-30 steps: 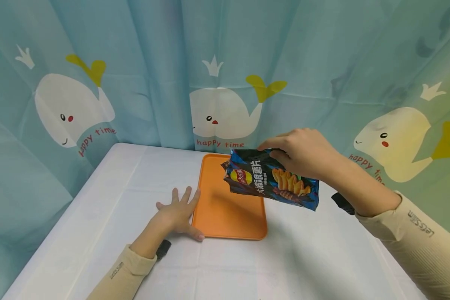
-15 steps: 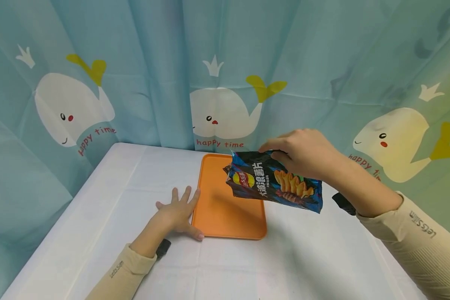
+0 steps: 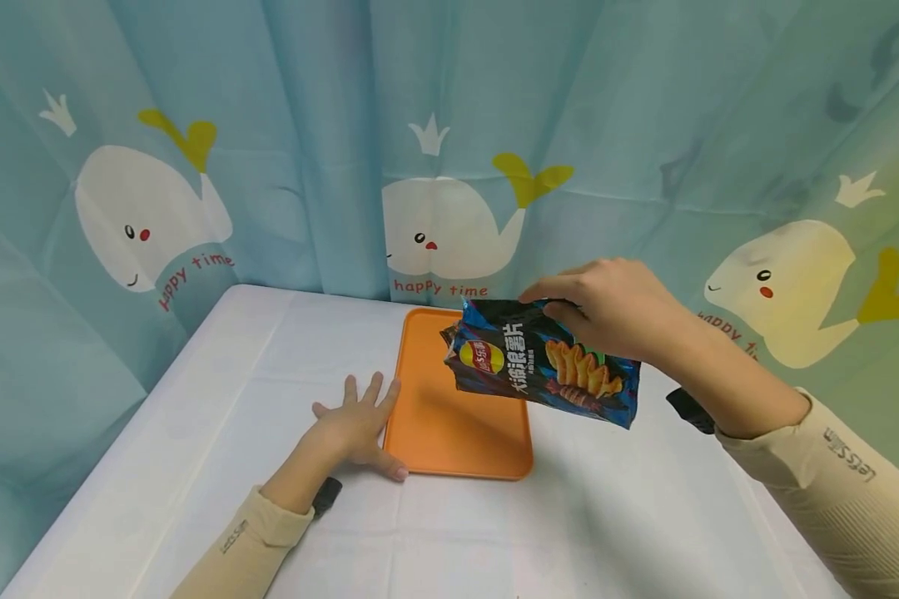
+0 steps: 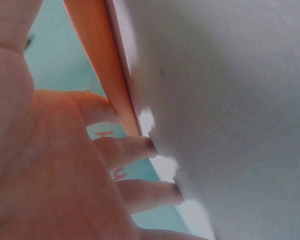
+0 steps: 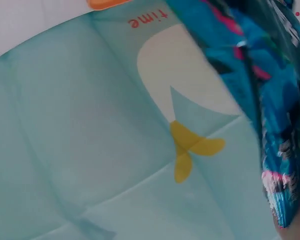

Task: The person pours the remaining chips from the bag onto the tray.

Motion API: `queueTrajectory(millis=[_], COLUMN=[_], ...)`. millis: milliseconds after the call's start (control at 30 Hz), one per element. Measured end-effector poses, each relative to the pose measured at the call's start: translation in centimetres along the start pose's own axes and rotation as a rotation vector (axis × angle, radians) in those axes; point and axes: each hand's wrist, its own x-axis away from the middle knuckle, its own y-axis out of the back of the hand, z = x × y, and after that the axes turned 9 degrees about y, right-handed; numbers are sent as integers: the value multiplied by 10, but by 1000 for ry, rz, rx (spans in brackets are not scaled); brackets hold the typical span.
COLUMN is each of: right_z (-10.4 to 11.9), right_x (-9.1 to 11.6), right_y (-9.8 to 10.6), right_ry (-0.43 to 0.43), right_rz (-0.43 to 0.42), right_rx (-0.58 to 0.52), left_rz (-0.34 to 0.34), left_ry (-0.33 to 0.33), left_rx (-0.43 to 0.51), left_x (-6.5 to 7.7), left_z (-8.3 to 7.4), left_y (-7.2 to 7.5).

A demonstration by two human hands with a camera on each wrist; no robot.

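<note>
head view: r hand [image 3: 607, 308] pinches the chip bag [image 3: 532, 370] by its upper long edge, thumb on the near side, holding it up over the far rt part of the orange tray [image 3: 457, 445]. bag is dk blue/blk w/ a yellow & red logo, white lettering & pics of wavy chips; it's sideways, a bit tilted, one end above the tray w/ a brownish flap showing, other end out past the tray's rt edge. l hand [image 3: 355, 424] is just left of the tray, palm down, fingers spread wide, index tip at the tray's left edge, thumb tip by its near left corner. l wrist view shows the tray's side wall right beside those fingers. tray lies flat on the white-covered table [image 3: 292, 349]; behind it hangs a blue curtain [image 3: 307, 166] w/ whales & "happy time". r wrist view: bag partly cut off, a sliver of tray up top. beige sleeves [image 3: 831, 491] come in from the near side, either side of the tray.
</note>
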Motion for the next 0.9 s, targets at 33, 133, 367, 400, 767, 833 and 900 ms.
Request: queueTrajectory(millis=[33, 133, 367, 400, 767, 833, 900], right_z=[0, 0, 1, 1, 1, 1, 1], right_x=[0, 1, 1, 1, 2, 3, 3], right_y=[0, 1, 3, 3, 4, 5, 6], right_ry=[-2, 3, -7, -10, -13, -18, -22], right_rz=[3, 11, 6, 4, 2, -5, -13], right_rx=[-2, 0, 12, 8, 33, 45, 47], left_rz=[0, 1, 1, 1, -1, -2, -3], left_ry=[0, 0, 1, 0, -6, -10, -10], left_rx=[-3, -11, -12, -12, 1, 0, -1], left_x=[0, -1, -2, -2, -1, -1, 0], left_z=[0, 0, 0, 0, 0, 0, 0], left_y=[0, 0, 0, 0, 1, 1, 1])
